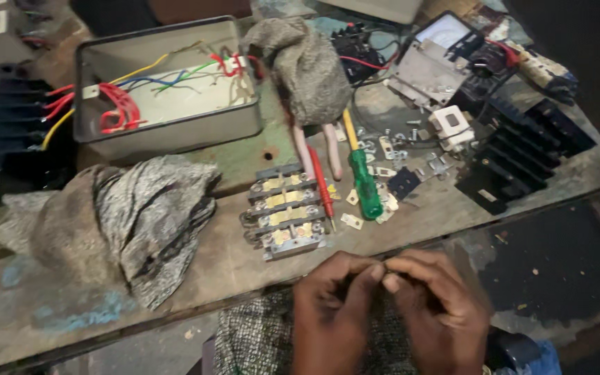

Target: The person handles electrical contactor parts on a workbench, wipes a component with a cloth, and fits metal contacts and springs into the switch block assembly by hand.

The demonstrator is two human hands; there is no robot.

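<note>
Metal part, tiny, pinched between both hands.
I judge it light, stiff, easily dropped; left hand (pixel 331 312) and right hand (pixel 439 309) fingers closed narrowly around it.

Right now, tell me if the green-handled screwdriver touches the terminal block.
Apart. The head view shows the green-handled screwdriver lying right of the terminal block, with a red probe and bare bench between.

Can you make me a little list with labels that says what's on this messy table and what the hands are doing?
Place: worn wooden workbench
Left hand: pinched together with the other hand on something tiny, too small to tell
Right hand: fingertips meeting the left hand's
Nearest part: grey terminal block with brass strips
Tools: green screwdriver, thin red screwdriver
Box: open metal box with coloured wires inside
Cloth: crumpled rag, left of the block
Small bits: screws and brass plates
</note>
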